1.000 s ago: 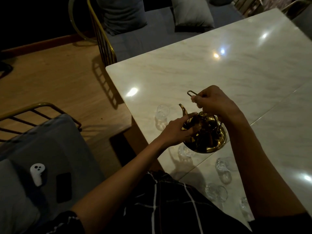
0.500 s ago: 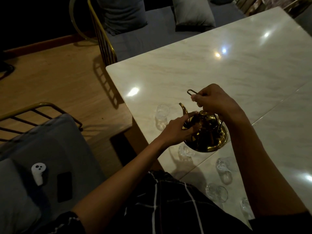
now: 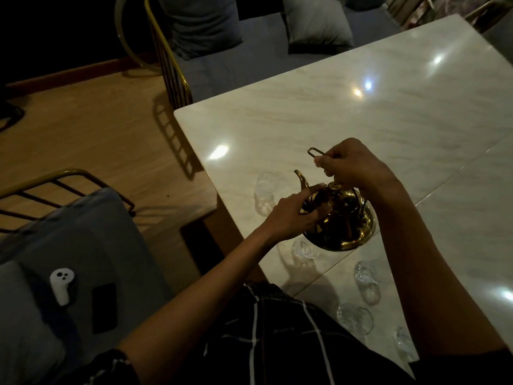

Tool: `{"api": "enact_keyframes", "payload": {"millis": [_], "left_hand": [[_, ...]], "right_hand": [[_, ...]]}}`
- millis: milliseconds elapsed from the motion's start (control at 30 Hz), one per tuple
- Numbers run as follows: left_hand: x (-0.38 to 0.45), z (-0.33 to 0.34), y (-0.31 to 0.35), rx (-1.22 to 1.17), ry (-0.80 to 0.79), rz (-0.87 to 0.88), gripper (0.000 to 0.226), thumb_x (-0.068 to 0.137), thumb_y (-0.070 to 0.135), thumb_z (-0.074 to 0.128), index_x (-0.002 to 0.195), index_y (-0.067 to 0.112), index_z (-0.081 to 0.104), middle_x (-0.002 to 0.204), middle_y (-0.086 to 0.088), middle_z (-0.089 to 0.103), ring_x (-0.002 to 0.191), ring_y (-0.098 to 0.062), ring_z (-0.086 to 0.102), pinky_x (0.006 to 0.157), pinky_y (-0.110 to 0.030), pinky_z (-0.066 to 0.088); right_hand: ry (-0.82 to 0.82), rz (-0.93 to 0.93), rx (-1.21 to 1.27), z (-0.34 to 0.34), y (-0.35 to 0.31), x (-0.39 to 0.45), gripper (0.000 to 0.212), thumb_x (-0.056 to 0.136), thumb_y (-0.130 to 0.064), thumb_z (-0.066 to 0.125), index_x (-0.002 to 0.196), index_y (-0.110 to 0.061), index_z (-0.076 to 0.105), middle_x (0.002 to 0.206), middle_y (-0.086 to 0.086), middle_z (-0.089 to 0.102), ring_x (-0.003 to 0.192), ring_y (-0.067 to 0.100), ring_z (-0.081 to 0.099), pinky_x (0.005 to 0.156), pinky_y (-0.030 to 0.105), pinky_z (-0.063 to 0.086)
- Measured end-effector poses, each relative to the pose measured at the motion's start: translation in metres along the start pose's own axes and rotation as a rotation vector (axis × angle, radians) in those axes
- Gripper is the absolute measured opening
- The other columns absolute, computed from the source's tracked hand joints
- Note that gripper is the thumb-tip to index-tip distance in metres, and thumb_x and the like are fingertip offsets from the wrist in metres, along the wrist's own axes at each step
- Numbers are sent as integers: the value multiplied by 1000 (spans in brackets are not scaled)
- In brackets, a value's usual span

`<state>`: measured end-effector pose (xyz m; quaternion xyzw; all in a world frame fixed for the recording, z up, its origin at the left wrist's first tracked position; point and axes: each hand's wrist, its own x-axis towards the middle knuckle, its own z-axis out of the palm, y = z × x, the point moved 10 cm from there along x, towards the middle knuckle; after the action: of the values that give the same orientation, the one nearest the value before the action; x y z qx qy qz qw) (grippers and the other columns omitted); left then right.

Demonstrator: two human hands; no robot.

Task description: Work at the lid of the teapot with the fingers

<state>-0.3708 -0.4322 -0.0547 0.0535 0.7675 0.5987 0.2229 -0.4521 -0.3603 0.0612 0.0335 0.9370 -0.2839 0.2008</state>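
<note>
- I see a brass teapot (image 3: pixel 342 222) standing on the white marble tabletop (image 3: pixel 361 115), near the front left corner, with its curved spout (image 3: pixel 302 179) pointing away to the left.
- My left hand (image 3: pixel 291 216) rests against the spout side of the teapot body, forefinger stretched along the upper shoulder, the other fingers curled onto the metal; the body hides their tips.
- My right hand (image 3: pixel 352 165) is closed above the lid, pinching a thin wire-like metal loop (image 3: pixel 315 152) whose rounded end juts out to the left of the fingers. The rest of the loop is hidden in the fist, so I cannot tell what it joins to.
- The lid knob (image 3: pixel 334 187) shows just below the right hand; the handle is mostly masked by the wrist.
- Clear glass cups stand about the teapot: one (image 3: pixel 266 184) beyond the left hand, one (image 3: pixel 305 250) touching or just beside the base, others (image 3: pixel 366 276) nearer the front edge. Low light blurs their outlines, and the nearest is cut by my right forearm.
- A grey cushioned seat (image 3: pixel 91 245) at left carries a white earbud-shaped case (image 3: pixel 61 286) and a dark phone (image 3: pixel 104 307).
</note>
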Motion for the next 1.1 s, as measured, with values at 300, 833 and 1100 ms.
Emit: {"api": "enact_keyframes", "payload": {"millis": [300,833,1100], "left_hand": [[-5,0,-1,-11,6,-20,73,89,65,58,155,37,41,138,-8,66,130,-26,60,105,-50,53],[-8,-2,5,-13,-5,-2,80,83,72,53,155,39,40,137,-8,67,129,-25,61,105,-51,53],[-9,-1,5,2,3,-7,80,83,75,51,154,39,40,139,-7,65,132,-26,59,105,-51,53]], "right_hand": [[-2,2,-12,2,0,-2,30,95,-26,63,100,1,75,73,3,66,64,15,60,56,25,47],[-2,-17,-27,0,-6,-4,32,95,-26,64,98,4,75,79,12,69,66,19,60,61,28,47],[-13,-15,-35,0,-6,-5,33,95,-26,63,100,4,74,86,15,71,76,24,64,62,28,48]]}}
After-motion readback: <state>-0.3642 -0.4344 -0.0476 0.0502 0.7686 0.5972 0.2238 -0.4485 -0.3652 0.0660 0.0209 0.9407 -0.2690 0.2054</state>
